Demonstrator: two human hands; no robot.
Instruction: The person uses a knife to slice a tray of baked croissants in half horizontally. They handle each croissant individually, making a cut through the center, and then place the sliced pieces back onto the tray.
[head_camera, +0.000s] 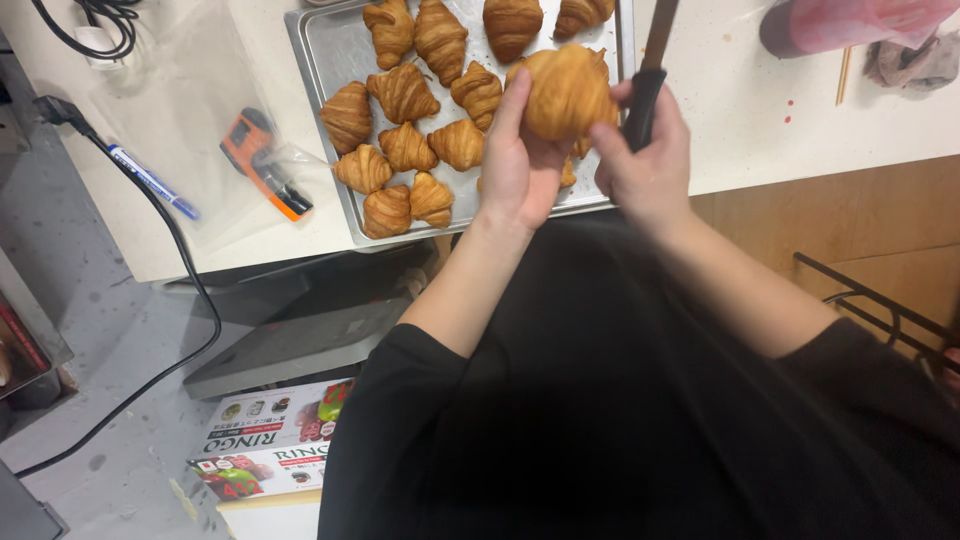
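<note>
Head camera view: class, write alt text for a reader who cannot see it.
A person's left hand holds up a golden croissant while the right hand grips a knife beside it, above a metal tray of more croissants on a pale counter.

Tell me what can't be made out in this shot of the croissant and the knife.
- Knife, head view: the blade runs off the top edge, so its tip is unseen.
- Right hand: wrapped round the handle, hiding most of it.
- Croissant in the left hand: its underside is hidden by fingers; any cut cannot be told.
- Tray: far end cut off by the top edge.
- Pink thing, top right: cropped, unclear.
</note>
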